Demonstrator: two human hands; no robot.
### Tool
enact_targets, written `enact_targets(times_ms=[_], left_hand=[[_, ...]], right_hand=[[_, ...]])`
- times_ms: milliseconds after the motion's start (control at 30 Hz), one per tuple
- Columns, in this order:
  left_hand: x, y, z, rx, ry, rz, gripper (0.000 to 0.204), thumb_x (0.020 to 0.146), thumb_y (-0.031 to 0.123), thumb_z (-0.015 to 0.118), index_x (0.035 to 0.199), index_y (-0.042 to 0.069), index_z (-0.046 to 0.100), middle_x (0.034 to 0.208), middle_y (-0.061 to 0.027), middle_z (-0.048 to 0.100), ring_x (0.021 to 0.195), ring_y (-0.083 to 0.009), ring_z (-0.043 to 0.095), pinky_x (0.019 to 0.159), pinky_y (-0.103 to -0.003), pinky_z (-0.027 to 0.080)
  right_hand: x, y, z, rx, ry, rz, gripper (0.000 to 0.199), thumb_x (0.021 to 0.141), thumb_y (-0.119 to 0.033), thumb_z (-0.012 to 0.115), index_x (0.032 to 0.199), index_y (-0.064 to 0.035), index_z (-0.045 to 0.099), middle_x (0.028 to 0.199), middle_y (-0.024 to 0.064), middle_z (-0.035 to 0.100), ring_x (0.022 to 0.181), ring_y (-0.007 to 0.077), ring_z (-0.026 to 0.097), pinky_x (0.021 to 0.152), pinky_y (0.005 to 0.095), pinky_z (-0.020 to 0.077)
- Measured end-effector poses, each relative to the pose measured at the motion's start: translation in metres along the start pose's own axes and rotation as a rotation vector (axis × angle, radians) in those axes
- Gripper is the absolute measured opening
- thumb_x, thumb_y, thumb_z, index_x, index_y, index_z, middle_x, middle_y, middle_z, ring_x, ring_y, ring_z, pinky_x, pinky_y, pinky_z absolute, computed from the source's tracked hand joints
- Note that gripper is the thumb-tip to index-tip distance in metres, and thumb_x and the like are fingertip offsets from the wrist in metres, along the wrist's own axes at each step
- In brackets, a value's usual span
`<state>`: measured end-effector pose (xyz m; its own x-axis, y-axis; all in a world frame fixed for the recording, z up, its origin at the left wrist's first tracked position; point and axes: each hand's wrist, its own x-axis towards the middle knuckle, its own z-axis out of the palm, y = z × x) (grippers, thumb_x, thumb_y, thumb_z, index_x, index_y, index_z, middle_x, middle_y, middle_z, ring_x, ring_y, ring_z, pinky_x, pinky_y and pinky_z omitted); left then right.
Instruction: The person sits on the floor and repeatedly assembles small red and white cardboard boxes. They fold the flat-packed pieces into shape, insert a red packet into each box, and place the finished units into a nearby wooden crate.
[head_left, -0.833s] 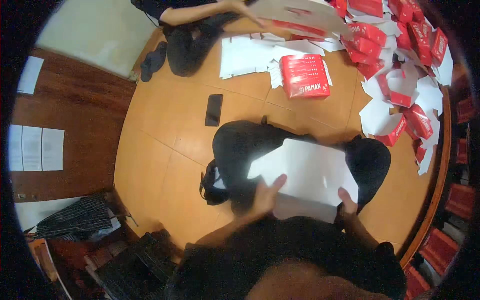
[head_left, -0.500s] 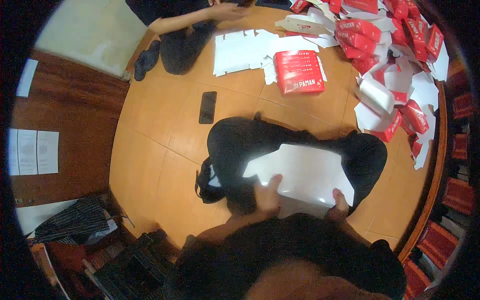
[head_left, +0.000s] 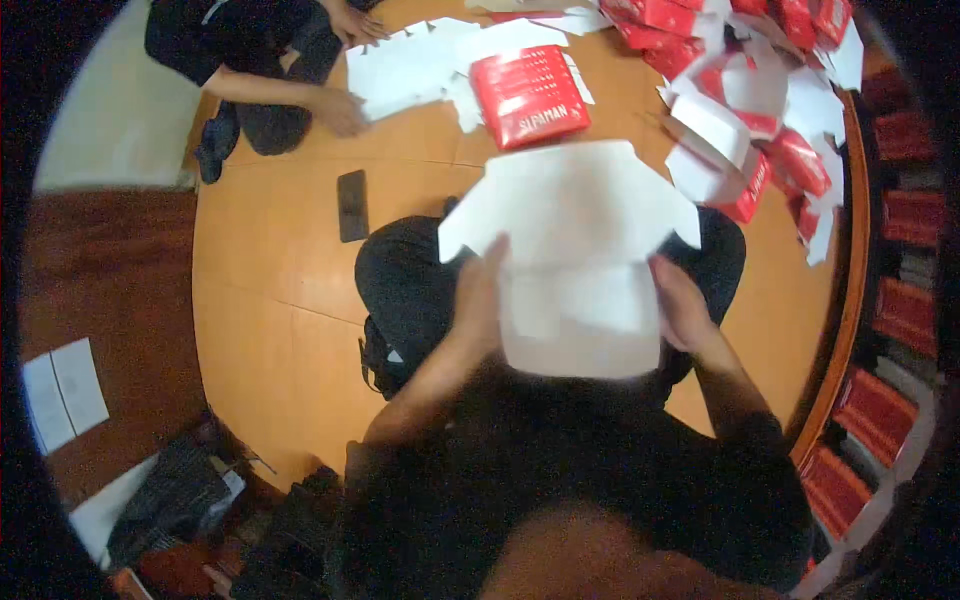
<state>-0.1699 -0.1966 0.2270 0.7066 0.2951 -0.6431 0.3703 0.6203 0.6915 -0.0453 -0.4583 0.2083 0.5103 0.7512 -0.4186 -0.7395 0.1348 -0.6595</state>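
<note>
At the far left of the frame, white paper sheets lie on a dark brown surface, and a heap of dark bags sits at the lower left. In the upper left, another person in dark clothes leans over the orange wooden floor, one of their hands resting by a spread of flat white cardboard blanks. A black phone lies flat on the floor just below that.

In the centre, the left hand grips the left edge of a white die-cut carton blank, fingers curled closed around the panel with the thumb on top. The blank is held above the person's crossed dark legs, its flaps spread wide, seemingly so the creases can be worked. The right hand clasps the opposite edge the same way, fingers wrapped shut on it.

Above, a stack of red printed boxes lies within reach. At the upper right, a jumble of red-and-white cartons is piled along the floor's curved rim.
</note>
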Motion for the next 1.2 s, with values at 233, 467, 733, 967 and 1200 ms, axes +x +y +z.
enact_targets(times_ms=[233, 467, 733, 967, 1200], left_hand=[[0.024, 0.019, -0.008, -0.297, -0.114, 0.005, 0.064, 0.100, 0.046, 0.049, 0.140, -0.003, 0.042, 0.131, -0.0150, 0.056, 0.114, -0.0248, 0.058, 0.095, -0.037, 0.048], [0.010, 0.015, -0.012, -0.384, 0.047, -0.040, 0.062, 0.099, 0.056, 0.045, 0.132, 0.004, 0.048, 0.124, -0.0139, 0.057, 0.109, -0.0280, 0.058, 0.094, -0.042, 0.049], [0.028, -0.012, -0.005, -0.779, -0.479, 0.503, 0.049, 0.100, 0.056, 0.040, 0.111, 0.010, 0.054, 0.103, -0.0082, 0.057, 0.101, -0.0290, 0.057, 0.094, -0.048, 0.047], [0.018, 0.016, -0.003, -0.534, -0.176, 0.382, 0.051, 0.102, 0.050, 0.040, 0.126, 0.005, 0.050, 0.119, -0.0108, 0.055, 0.114, -0.0275, 0.052, 0.101, -0.043, 0.042], [0.033, 0.053, 0.020, 0.108, 0.182, 0.481, 0.056, 0.103, 0.046, 0.043, 0.130, -0.003, 0.049, 0.124, -0.0117, 0.057, 0.116, -0.0228, 0.053, 0.099, -0.034, 0.041]], right_hand=[[0.005, -0.054, 0.062, -0.247, -0.274, -0.186, 0.049, 0.098, -0.032, 0.055, 0.133, 0.0011, 0.048, 0.125, 0.0107, 0.056, 0.114, 0.0201, 0.057, 0.097, 0.0328, 0.0451], [0.014, -0.054, 0.096, -0.832, -0.492, -0.625, 0.043, 0.089, -0.032, 0.068, 0.124, -0.0094, 0.059, 0.138, 0.0198, 0.042, 0.130, 0.0364, 0.043, 0.108, 0.0442, 0.0354], [-0.002, -0.050, 0.126, -1.054, -0.540, -0.701, 0.041, 0.081, -0.032, 0.074, 0.115, -0.0133, 0.063, 0.137, 0.0213, 0.045, 0.122, 0.0385, 0.049, 0.101, 0.0474, 0.0417], [0.002, -0.052, 0.119, -1.096, -0.506, -0.742, 0.052, 0.076, -0.037, 0.078, 0.119, -0.0130, 0.060, 0.138, 0.0213, 0.045, 0.124, 0.0391, 0.048, 0.103, 0.0474, 0.0407], [0.034, -0.028, 0.053, -0.913, 0.347, -0.427, 0.053, 0.087, -0.012, 0.068, 0.133, 0.0027, 0.047, 0.139, 0.0193, 0.048, 0.125, 0.0322, 0.050, 0.105, 0.0410, 0.0409]])
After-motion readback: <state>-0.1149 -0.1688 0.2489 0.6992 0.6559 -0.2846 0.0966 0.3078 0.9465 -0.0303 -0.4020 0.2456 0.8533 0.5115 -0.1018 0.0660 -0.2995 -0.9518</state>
